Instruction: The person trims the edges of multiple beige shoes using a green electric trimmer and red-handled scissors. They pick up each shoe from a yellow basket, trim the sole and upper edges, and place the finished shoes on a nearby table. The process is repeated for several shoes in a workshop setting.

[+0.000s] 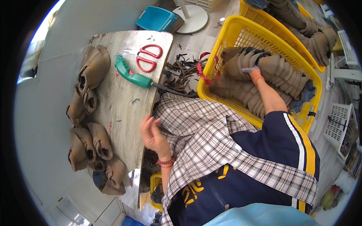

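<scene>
My right hand [252,74], in a pale glove with an orange cuff, reaches into a yellow plastic basket [316,79]. Its fingers close on a brown shoe upper [234,64] at the near-left end of a nested row; its fingertips are partly hidden. More nested brown uppers [279,69] fill the basket in rows. Beside the table edge, my left hand [154,136] is raised bare, fingers loosely bent and apart, with nothing in it. On the whitish wooden table [130,113] lie a green-handled tool [132,76] with a dark cord and red-handled scissors [149,58].
Several loose brown uppers [92,67] line the table's left side. Dark scraps [183,73] and a red strap [205,71] lie between table and basket. Behind are a blue tub [155,19], a round white stand base [194,20] and a second yellow basket [264,19] with uppers.
</scene>
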